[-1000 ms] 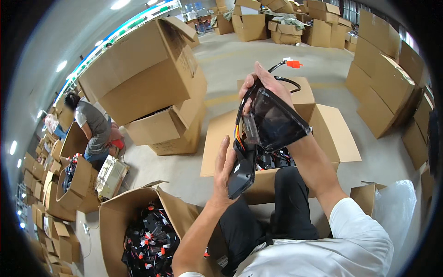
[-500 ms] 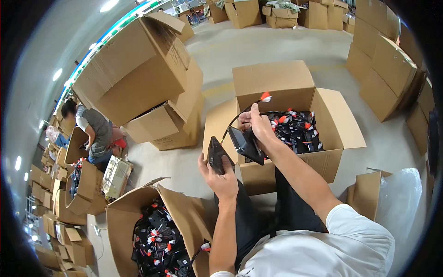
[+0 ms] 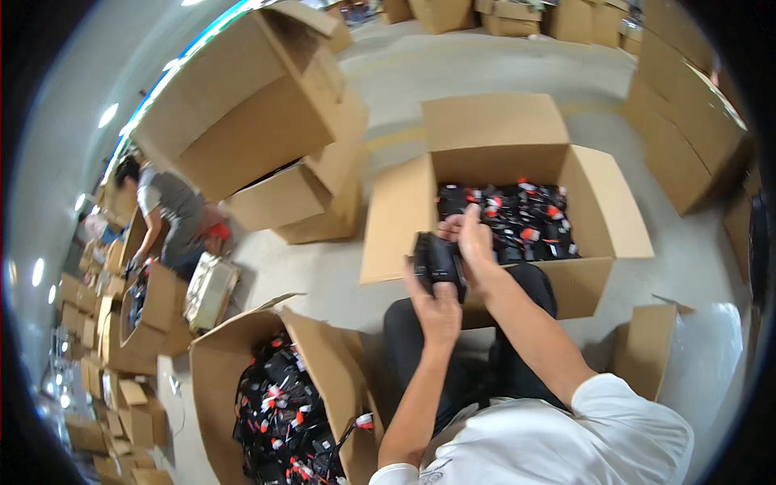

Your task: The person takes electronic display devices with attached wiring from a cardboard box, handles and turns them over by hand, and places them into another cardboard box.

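- The left hand (image 3: 436,314) is clamped on the black device (image 3: 440,263), fingers along its left edge and thumb over its near end.
- The right hand (image 3: 477,246) is at the device's far right edge, its fingers partly curled; blur hides whether they grip or merely touch, so I cannot tell.
- The black device thus lies just far of the left hand and just left of the right hand, its long axis seemingly running near to far. The left hand has the fuller hold.
- Count in hand: 1 bundle; whether it is 1 body or 2 pressed together, I cannot tell.
- Just far and right: 1 open carton (image 3: 558,293) with a pile of black units (image 3: 533,222), too jumbled to count.
- Near left: 1 tall carton (image 3: 327,356) with a similar heap (image 3: 283,404); 1 connector (image 3: 364,421) hangs at its right side.
- Far left: 2 stacked large boxes (image 3: 250,129) and 1 co-worker (image 3: 174,210) bending over another carton (image 3: 158,311).
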Demonstrator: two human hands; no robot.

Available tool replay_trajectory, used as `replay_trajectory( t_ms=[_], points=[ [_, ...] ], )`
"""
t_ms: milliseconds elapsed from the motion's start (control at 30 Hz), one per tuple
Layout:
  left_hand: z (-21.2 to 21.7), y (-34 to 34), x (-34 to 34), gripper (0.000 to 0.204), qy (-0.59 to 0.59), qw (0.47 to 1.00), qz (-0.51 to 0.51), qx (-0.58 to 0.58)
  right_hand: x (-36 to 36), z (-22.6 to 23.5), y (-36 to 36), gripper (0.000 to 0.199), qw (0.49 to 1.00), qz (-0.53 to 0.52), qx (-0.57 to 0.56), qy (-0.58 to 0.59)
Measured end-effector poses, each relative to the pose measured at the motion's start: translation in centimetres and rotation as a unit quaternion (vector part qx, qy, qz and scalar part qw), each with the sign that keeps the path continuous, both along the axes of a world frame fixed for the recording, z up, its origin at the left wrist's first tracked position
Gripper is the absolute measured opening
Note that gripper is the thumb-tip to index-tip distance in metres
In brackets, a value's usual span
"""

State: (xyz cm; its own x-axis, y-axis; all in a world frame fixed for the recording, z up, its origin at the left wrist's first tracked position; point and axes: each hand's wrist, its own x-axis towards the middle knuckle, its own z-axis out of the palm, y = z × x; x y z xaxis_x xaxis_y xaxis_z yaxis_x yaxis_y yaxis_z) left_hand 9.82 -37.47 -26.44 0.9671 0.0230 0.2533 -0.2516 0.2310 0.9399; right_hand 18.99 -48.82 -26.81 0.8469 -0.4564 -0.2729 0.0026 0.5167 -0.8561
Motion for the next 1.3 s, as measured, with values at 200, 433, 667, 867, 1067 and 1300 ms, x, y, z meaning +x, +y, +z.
replay_trajectory(
  t_ms=[200,433,667,867,1067,1300],
  points=[
    [0.5,-0.1,-0.2,0.084,-0.119,0.976,0.071,0.166,-2.1,-0.6,-1.0,0.072,0.998,0.05,-0.042,0.021],
    [3.2,3.7,-0.1,0.055,0.05,0.988,0.063,0.131,-6.4,1.9,2.9,0.043,0.986,0.163,-0.014,0.015],
    [5.7,8.4,0.6,0.051,0.061,0.986,0.03,0.153,-13.6,6.7,-0.1,0.033,0.872,0.317,-0.371,-0.033],
    [9.7,7.1,-0.9,0.058,0.156,0.935,-0.277,0.158,-12.3,11.1,-2.8,0.059,0.791,0.237,-0.518,-0.224],
    [6.5,6.4,0.1,0.072,0.217,0.905,-0.354,-0.09,-11.6,7.9,-2.3,0.051,0.921,0.243,-0.238,-0.188],
    [2.0,3.9,-5.3,0.061,0.332,0.816,-0.207,-0.424,-12.6,4.4,-0.9,0.053,0.988,0.079,-0.011,-0.133]
  ],
)
